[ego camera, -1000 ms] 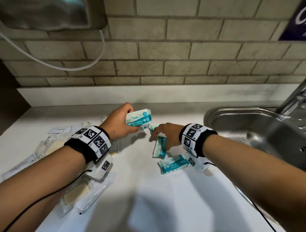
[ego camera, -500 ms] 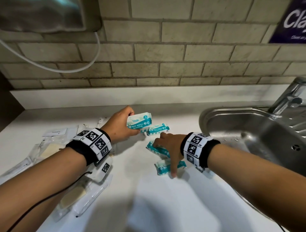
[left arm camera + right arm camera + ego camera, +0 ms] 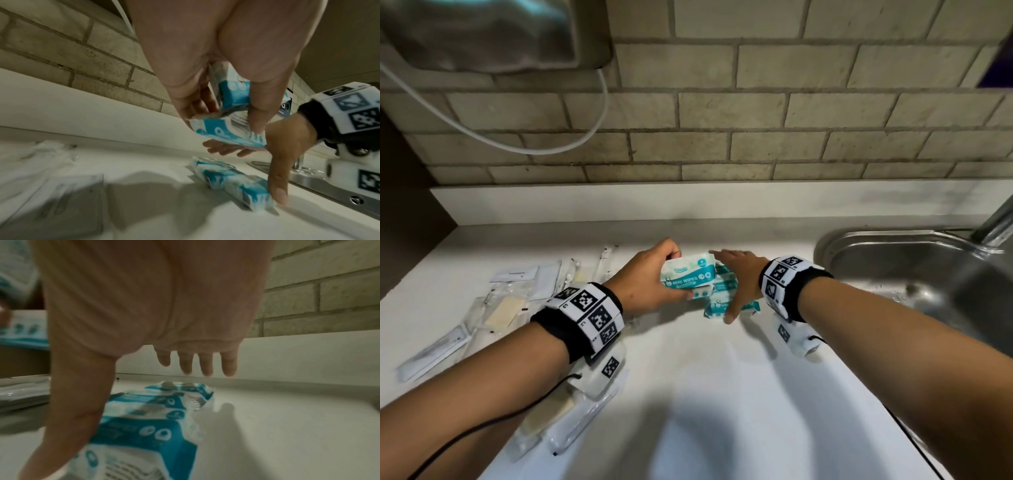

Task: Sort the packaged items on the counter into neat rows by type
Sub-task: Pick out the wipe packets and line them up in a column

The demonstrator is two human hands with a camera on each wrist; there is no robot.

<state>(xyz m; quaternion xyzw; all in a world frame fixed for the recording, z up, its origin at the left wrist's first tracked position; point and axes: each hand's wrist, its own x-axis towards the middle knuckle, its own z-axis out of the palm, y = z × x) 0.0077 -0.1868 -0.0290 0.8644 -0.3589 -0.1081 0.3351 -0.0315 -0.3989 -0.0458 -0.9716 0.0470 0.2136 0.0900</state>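
Observation:
Several teal-and-white mini wipes packs are in play. My left hand (image 3: 671,274) grips two of them (image 3: 688,275) just above the white counter (image 3: 722,394); the left wrist view shows one pack (image 3: 232,92) stacked on the other (image 3: 226,129) between thumb and fingers. More wipes packs (image 3: 722,305) lie side by side on the counter to their right. My right hand (image 3: 736,284) is spread open over these. Its thumb (image 3: 277,191) touches the nearest pack's end (image 3: 246,190), and its straight fingers (image 3: 205,365) hover above the farthest pack (image 3: 185,389).
Clear flat packets (image 3: 510,308) lie scattered on the left of the counter, more of them under my left forearm (image 3: 571,421). A steel sink (image 3: 914,274) with a tap (image 3: 996,219) sits at the right. Behind is a brick wall with a dispenser (image 3: 482,31) and cable (image 3: 517,144).
My right hand has moved toward the wall and spread over the loose wipes packs, which now lie closer together. My left hand has carried its packs right, up against them.

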